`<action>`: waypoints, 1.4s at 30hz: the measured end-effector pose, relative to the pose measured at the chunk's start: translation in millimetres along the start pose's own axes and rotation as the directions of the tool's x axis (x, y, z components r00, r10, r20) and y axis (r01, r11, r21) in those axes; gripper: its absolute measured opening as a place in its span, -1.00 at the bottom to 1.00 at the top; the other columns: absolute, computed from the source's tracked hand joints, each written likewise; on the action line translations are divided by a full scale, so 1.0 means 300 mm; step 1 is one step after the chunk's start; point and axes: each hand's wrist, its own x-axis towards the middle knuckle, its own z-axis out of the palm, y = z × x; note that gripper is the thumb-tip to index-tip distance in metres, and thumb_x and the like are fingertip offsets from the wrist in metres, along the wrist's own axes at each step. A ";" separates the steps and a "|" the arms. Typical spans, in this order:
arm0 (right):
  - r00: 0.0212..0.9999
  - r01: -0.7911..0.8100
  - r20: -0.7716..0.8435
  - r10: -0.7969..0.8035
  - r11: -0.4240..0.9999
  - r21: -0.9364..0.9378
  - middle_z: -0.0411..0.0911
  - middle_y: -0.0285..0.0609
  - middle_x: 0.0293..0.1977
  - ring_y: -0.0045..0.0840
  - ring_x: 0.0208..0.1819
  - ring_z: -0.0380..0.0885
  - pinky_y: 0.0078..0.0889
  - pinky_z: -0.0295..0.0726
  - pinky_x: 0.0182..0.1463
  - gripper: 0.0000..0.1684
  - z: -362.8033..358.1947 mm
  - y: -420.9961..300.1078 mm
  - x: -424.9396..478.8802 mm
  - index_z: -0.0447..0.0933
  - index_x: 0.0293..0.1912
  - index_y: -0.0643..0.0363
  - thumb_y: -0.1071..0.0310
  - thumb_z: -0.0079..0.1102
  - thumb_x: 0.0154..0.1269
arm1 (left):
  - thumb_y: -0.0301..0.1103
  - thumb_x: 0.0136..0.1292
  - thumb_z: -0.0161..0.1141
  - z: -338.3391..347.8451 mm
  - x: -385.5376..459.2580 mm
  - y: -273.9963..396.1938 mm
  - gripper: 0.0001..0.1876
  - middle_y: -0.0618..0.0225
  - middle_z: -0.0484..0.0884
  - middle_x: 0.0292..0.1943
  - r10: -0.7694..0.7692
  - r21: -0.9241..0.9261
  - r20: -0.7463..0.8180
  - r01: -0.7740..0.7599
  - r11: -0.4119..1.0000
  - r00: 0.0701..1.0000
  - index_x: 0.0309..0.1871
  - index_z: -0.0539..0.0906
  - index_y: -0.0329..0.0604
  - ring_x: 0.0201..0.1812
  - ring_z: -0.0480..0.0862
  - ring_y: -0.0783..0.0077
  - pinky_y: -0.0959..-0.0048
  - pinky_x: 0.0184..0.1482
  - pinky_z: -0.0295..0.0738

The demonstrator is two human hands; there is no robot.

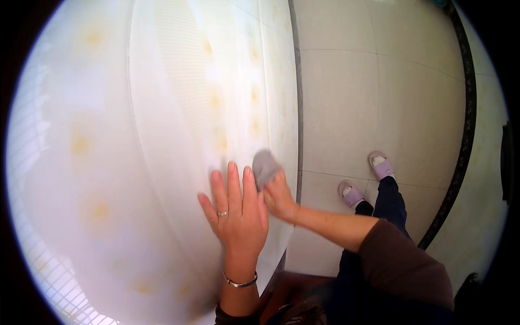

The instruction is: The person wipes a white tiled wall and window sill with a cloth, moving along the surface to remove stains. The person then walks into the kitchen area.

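My left hand (240, 213), with a ring on one finger and a metal bangle at the wrist, lies flat with spread fingers against a pale, glossy tiled wall (162, 122). Just to its right, my right hand (277, 197) grips a grey cloth (265, 168) pressed to the same surface. The cloth is bunched over the fingers and hides their tips; it is slightly blurred. Nothing is held in the left hand. Soft yellow spots and bright reflections show on the wall.
Beige floor tiles (341, 109) meet the wall along a dark grey strip (300, 122). My feet in pink slippers (351, 194) stand on them. A black patterned border strip (469, 101) curves along the right. A dark red-brown surface (296, 284) shows at the bottom.
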 end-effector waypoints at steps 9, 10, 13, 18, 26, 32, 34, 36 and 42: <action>0.889 0.331 -0.358 -0.286 0.941 0.071 0.42 0.04 -0.19 -0.01 -0.04 0.32 -0.01 0.24 0.01 -0.91 -0.117 -0.405 0.704 0.53 -0.39 0.21 0.51 0.16 0.00 | -0.35 0.35 0.05 -0.198 -0.331 -0.119 -0.51 -0.01 0.33 0.42 -0.006 0.089 0.020 0.004 0.996 1.000 0.34 0.43 -0.28 0.51 0.12 -0.19 -0.16 0.52 -0.30; 0.894 0.344 -0.327 -0.305 0.937 0.066 0.43 0.04 -0.18 0.00 -0.02 0.32 0.00 0.24 0.01 -0.83 -0.105 -0.434 0.657 0.55 -0.33 0.20 0.51 0.17 -0.04 | -0.32 0.40 0.01 -0.210 -0.387 -0.145 -0.51 -0.02 0.31 0.43 -0.001 0.093 0.016 -0.001 0.996 1.000 0.36 0.40 -0.29 0.51 0.12 -0.20 -0.16 0.52 -0.30; 0.896 0.443 -0.066 -0.438 0.878 0.182 0.39 -0.03 -0.03 -0.06 0.14 0.30 0.22 0.17 0.17 -0.57 -0.050 -0.485 0.141 0.53 -0.12 0.12 0.49 0.22 -0.11 | -0.17 0.53 -0.20 -0.218 -0.487 -0.090 -0.47 -0.05 0.23 0.47 -0.076 -0.107 -0.217 0.053 0.993 0.973 0.43 0.26 -0.31 0.52 0.09 -0.21 -0.15 0.52 -0.25; 0.826 0.488 0.100 -0.554 0.794 0.363 0.39 -0.16 -0.01 -0.20 0.25 0.33 0.38 0.17 0.26 -0.64 0.013 -0.378 -0.395 0.51 -0.20 0.01 0.42 0.21 -0.12 | -0.09 0.57 -0.36 -0.195 -0.537 -0.117 -0.43 -0.11 0.19 0.48 -0.072 0.010 -0.245 0.076 0.997 0.967 0.44 0.22 -0.33 0.53 0.08 -0.17 -0.13 0.53 -0.26; 0.967 0.091 -0.249 -0.049 0.983 0.159 0.28 0.24 0.03 0.03 -0.04 0.25 0.07 0.20 0.16 -0.43 0.082 -0.292 0.029 0.30 0.17 0.35 0.51 0.07 0.11 | -0.15 0.53 -0.22 -0.069 -0.948 -0.124 -0.48 -0.15 0.24 0.45 -0.113 0.134 -0.141 0.132 0.982 0.984 0.35 0.38 -0.38 0.54 0.06 -0.17 -0.08 0.54 -0.34; 0.953 -0.192 -0.189 0.235 0.956 0.220 0.25 0.18 0.22 0.04 0.24 0.20 -0.05 0.12 0.38 -0.53 -0.042 -0.289 0.007 0.35 0.28 0.24 0.47 -0.10 0.41 | -0.27 0.43 -0.06 -0.334 -0.683 -0.068 -0.55 -0.14 0.26 0.44 -0.122 0.160 -0.149 0.146 0.976 0.981 0.28 0.49 -0.35 0.54 0.04 -0.18 -0.09 0.53 -0.37; 0.851 -0.523 0.030 0.524 0.843 0.123 0.21 0.29 0.20 0.12 0.27 0.17 -0.02 0.10 0.42 -0.46 0.024 -0.277 -0.317 0.21 0.36 0.32 0.42 -0.12 0.43 | -0.29 0.40 -0.02 -0.329 -0.700 -0.090 -0.57 -0.12 0.28 0.44 -0.123 0.196 -0.143 0.150 0.969 0.982 0.26 0.52 -0.30 0.55 0.02 -0.18 -0.10 0.53 -0.39; 0.816 -0.578 0.088 0.571 0.806 0.126 0.19 0.31 0.19 0.12 0.26 0.18 0.01 0.09 0.42 -0.49 0.045 -0.354 -0.491 0.22 0.32 0.37 0.43 -0.13 0.44 | -0.29 0.40 0.00 -0.290 -0.682 -0.093 -0.58 -0.07 0.31 0.43 -0.056 0.362 -0.129 0.099 0.927 0.990 0.25 0.55 -0.24 0.55 0.01 -0.17 -0.10 0.53 -0.40; 0.959 -0.242 -0.085 0.271 0.935 0.259 0.27 0.24 0.14 0.09 0.15 0.27 -0.05 0.21 0.32 -0.69 -0.159 -0.346 -0.115 0.42 0.08 0.36 0.53 -0.14 0.41 | -0.26 0.39 0.04 -0.285 -0.615 -0.016 -0.60 0.07 0.37 0.42 -0.029 0.526 -0.148 0.103 0.844 0.989 0.23 0.60 -0.12 0.56 0.01 -0.13 -0.10 0.53 -0.42</action>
